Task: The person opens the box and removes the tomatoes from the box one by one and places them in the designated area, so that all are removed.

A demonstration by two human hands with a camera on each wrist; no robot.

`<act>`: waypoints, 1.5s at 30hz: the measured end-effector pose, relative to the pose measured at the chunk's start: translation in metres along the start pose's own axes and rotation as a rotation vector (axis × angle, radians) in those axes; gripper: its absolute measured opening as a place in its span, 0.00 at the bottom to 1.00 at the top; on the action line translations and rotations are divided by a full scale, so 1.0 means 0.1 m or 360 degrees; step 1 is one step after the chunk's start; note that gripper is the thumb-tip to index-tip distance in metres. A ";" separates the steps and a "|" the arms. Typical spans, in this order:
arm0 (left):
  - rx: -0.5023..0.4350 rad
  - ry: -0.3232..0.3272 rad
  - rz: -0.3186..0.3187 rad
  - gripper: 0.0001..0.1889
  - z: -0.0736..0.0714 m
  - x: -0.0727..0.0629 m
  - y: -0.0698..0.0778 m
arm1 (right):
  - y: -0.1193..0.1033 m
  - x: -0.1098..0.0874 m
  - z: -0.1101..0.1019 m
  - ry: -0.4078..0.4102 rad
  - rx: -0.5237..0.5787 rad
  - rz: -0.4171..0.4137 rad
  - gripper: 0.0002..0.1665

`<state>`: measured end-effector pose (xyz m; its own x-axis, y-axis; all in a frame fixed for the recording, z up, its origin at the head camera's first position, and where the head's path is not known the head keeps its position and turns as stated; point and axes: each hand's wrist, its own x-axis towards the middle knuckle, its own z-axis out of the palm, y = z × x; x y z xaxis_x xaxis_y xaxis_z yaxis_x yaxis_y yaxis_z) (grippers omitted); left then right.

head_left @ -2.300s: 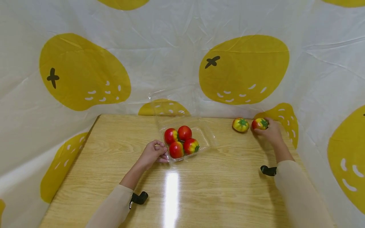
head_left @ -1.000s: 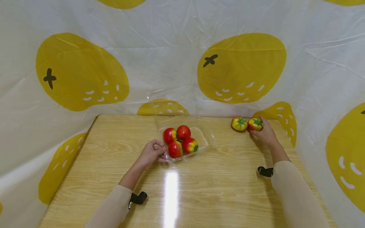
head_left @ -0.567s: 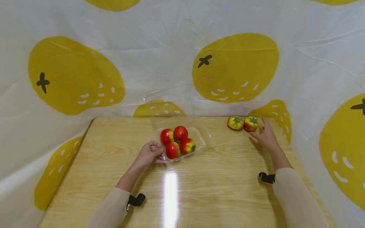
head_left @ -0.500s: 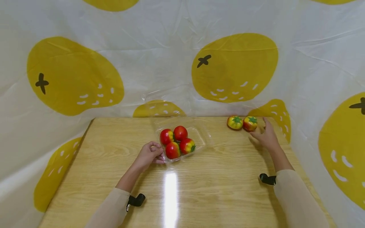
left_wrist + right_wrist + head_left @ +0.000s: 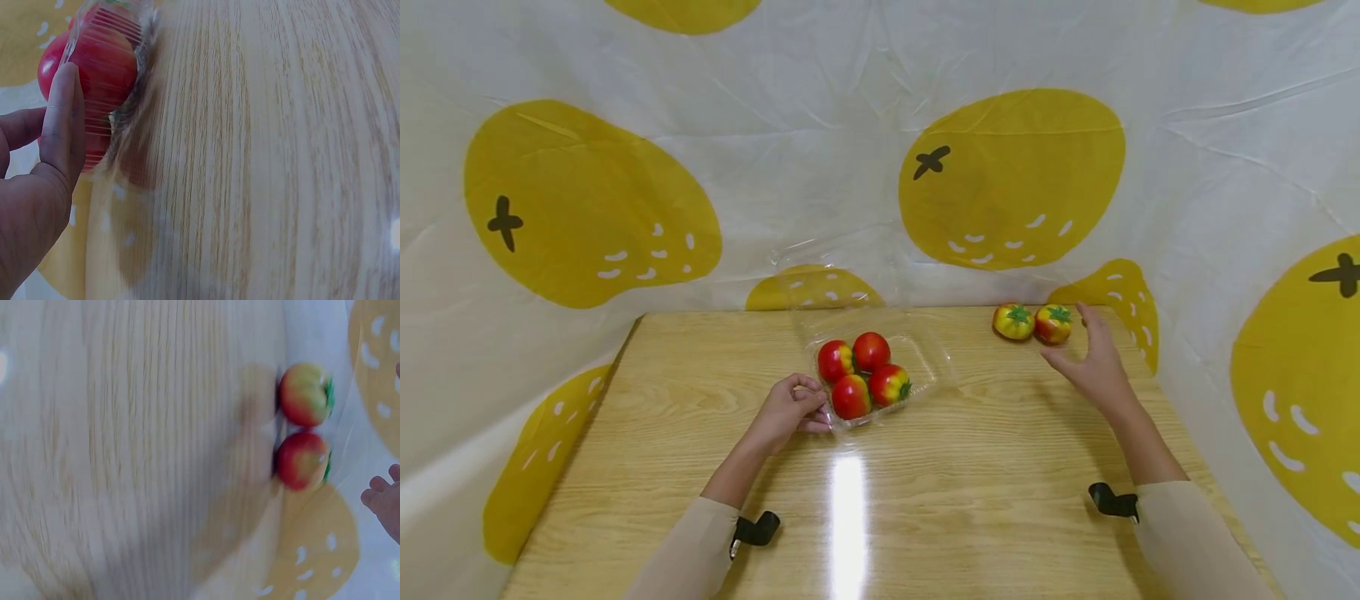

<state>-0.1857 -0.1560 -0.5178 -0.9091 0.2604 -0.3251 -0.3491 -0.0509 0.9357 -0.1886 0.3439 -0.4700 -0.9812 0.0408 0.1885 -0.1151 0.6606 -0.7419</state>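
My left hand (image 5: 786, 410) pinches the near left edge of a clear plastic clamshell container (image 5: 928, 367), its lid raised behind. Inside sit several red and yellow toy tomatoes (image 5: 851, 397); the left wrist view has them through the ribbed wall, next to my fingers (image 5: 61, 119). At the table's far right, two more toy tomatoes stand side by side with green tops up: a yellower one (image 5: 1013, 322) and a redder one (image 5: 1053, 324). My right hand (image 5: 1096, 367) is just right of the redder one, thumb and fingers spread, holding nothing. In the right wrist view only some fingertips (image 5: 381, 494) show.
The wooden table (image 5: 970, 483) ends at a pale curtain (image 5: 820, 167) with large yellow fruit prints, which hangs behind and at both sides. The raised lid (image 5: 842, 267) leans near the back edge. A bright light reflection lies on the table's front middle.
My right hand slid the redder tomato left, close beside the yellower one, then let go and drew back to the right and nearer. My left hand stays at the container. The head view shifted slightly.
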 end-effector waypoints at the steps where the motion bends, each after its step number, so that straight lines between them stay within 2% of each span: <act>1: -0.0003 0.0001 0.0000 0.09 0.00 0.00 0.00 | -0.05 -0.01 0.03 -0.0018 0.0006 -0.0026 0.60; 10: 0.0009 -0.0012 -0.0002 0.10 -0.01 0.01 -0.01 | -0.40 0.02 0.37 -0.0227 0.0058 -0.0190 0.59; 19: 0.0012 -0.0029 0.0016 0.08 -0.01 0.01 -0.01 | -0.69 0.07 0.79 -0.0513 0.0035 -0.0291 0.59; 32: 0.0012 -0.0043 0.0021 0.09 -0.01 0.00 0.00 | -1.06 0.15 1.26 -0.0831 -0.0142 -0.0444 0.50; 37: 0.0016 -0.0042 0.0018 0.09 -0.02 0.01 0.00 | -1.14 0.19 1.39 -0.0931 -0.0215 -0.0427 0.50; 45: 0.0044 -0.0039 0.0004 0.09 -0.01 0.01 0.01 | -1.22 0.24 1.51 -0.1059 -0.0233 -0.0355 0.49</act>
<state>-0.1876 -0.1567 -0.5176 -0.9041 0.2838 -0.3196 -0.3401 -0.0250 0.9401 -0.2211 0.1515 -0.4721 -0.8283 -0.5422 -0.1412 -0.3480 0.6954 -0.6288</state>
